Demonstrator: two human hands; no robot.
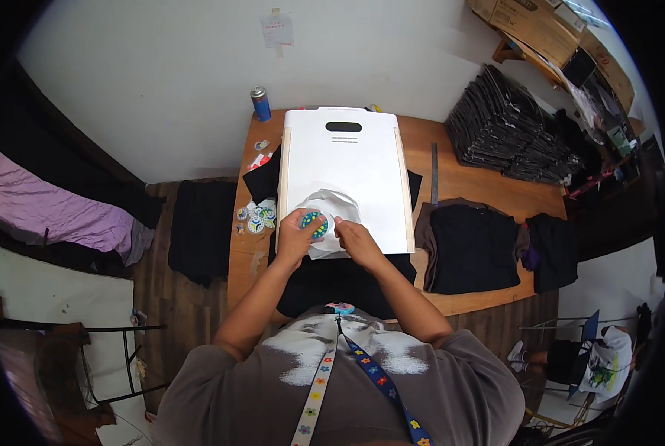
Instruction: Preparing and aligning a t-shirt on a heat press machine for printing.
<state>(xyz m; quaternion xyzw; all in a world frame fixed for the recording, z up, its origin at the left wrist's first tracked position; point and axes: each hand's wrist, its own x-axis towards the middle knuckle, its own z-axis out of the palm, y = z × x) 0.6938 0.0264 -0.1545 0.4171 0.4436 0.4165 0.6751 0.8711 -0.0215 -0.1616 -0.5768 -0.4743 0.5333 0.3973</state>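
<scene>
My left hand (294, 236) is closed around a round teal-green disc with yellow and blue marks (314, 225), thumb lying over its face. To its right, my right hand (354, 239) has its fingers curled and thumb against them. What it pinches, if anything, is too small to make out. Both hands are over a crumpled white sheet (334, 202), thin like film or cloth, at the near end of a white board with a handle slot (344, 163). Black cloth (332, 286) shows from under the board.
The board rests on a wooden table (470, 302). Patterned discs (261, 216) and a blue spray can (260, 104) stand left. Folded black garments (473, 249), a metal ruler (434, 175) and a dark stack (511, 130) are right. A seated person (604, 364) is at lower right.
</scene>
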